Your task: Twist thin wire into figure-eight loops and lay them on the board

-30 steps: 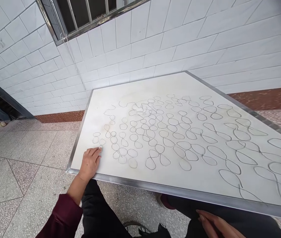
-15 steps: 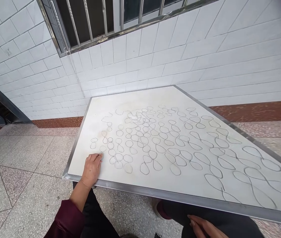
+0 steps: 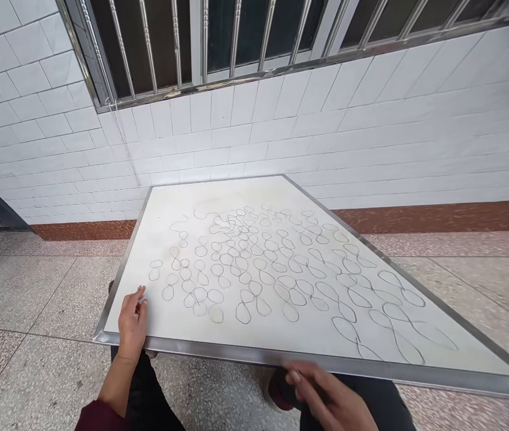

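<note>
A white board (image 3: 218, 263) with a steel-edged rim (image 3: 254, 354) lies tilted in the view, covered by several thin dark loops (image 3: 236, 281), which may be drawn lines or laid thread. My left hand (image 3: 132, 320) rests at the board's near left corner, its fingers apart and just left of the nearest loops. My right hand (image 3: 321, 392) is blurred below the near rim, its curled fingers holding nothing visible. Neither hand touches a loop.
A white-tiled wall (image 3: 236, 143) with a red-brown skirting band (image 3: 434, 216) stands behind the board. A barred window (image 3: 200, 42) is set above it. A speckled tile floor (image 3: 34, 293) lies around the board, and my dark trouser legs (image 3: 147, 395) show below the near rim.
My left hand has lifted off the loops and shifted left towards the near edge. My right hand has risen towards the near rim. The view has tilted up, showing more of the window.
</note>
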Available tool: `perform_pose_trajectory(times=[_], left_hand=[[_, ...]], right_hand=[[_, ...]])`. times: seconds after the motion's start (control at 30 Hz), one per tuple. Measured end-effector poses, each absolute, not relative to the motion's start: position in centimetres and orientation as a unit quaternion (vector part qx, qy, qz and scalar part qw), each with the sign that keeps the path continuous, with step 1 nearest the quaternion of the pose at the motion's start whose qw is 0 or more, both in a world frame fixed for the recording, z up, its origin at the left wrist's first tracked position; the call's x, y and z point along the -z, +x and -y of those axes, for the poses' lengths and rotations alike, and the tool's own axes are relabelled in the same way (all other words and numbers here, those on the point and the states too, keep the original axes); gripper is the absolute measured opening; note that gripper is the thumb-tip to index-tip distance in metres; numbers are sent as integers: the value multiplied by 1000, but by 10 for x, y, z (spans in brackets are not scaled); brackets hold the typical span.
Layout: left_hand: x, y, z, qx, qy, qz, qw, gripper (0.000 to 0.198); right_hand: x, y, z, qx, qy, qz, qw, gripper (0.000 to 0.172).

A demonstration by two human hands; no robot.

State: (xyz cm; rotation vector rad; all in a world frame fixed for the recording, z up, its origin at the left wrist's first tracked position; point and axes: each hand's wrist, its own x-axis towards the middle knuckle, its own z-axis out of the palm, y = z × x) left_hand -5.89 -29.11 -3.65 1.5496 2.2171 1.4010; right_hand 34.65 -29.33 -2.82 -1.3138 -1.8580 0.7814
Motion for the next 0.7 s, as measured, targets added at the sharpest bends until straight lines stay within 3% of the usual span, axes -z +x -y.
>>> perform_pose_trajectory(times=[0.13, 0.27, 0.47, 0.7], left_hand=[[36, -60, 293, -508, 466, -720, 81, 33], [37, -57, 295, -519, 494, -688, 115, 33], [40, -53, 296, -519, 511, -671, 143, 29], [34, -47, 299, -529, 496, -666, 177, 28]], right_hand=[[-43, 303, 211, -273, -488, 754, 345, 32], [-76, 250, 104, -226, -490, 788, 295, 30], [-75, 156, -8, -184, -463, 844, 198, 28], [-45, 93, -68, -134, -441, 881, 102, 27]])
